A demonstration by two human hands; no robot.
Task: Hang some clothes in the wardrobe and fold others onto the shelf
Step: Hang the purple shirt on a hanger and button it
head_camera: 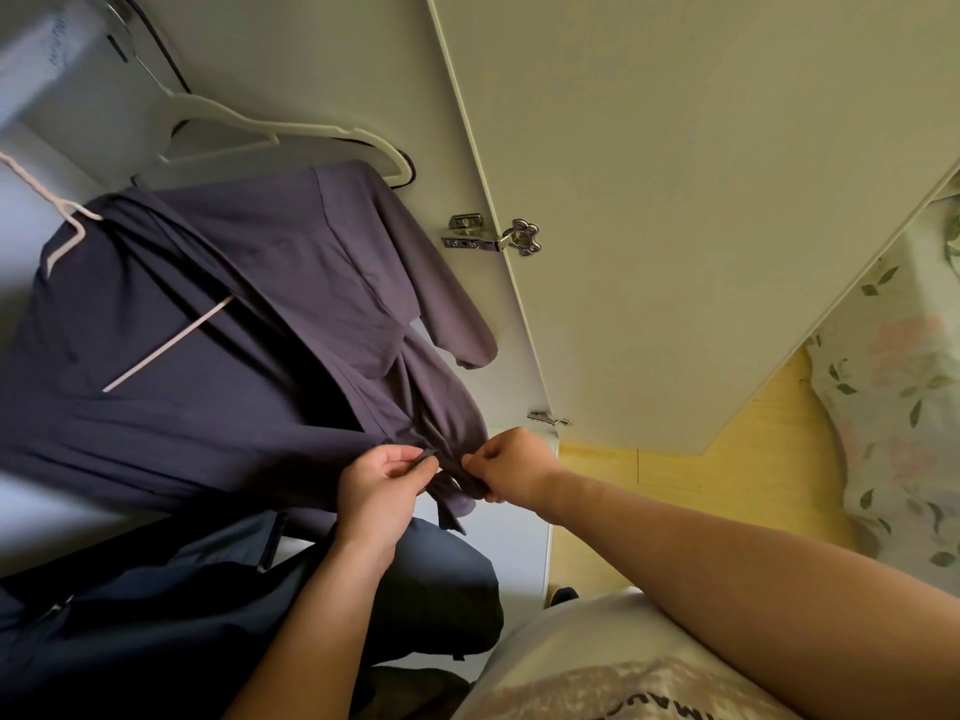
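- left hand (382, 483) and right hand (506, 467) each pinch the tie (451, 472) at the waist
- purple robe (218, 324) hangs on pink hanger (171, 337) inside wardrobe
- looks soft, light, limp; grip at tie ends

**Bedding and Floor at the Right of the View**

A floral fabric (893, 387), pale with green leaves and faint pink blooms, filled the right edge of the view. Beside it ran a yellow, wood-look floor (727, 485). A small dark object (564, 595), too little of it showing to identify, sat on that floor. A pale top (587, 662) with printed lettering occupied the bottom edge.
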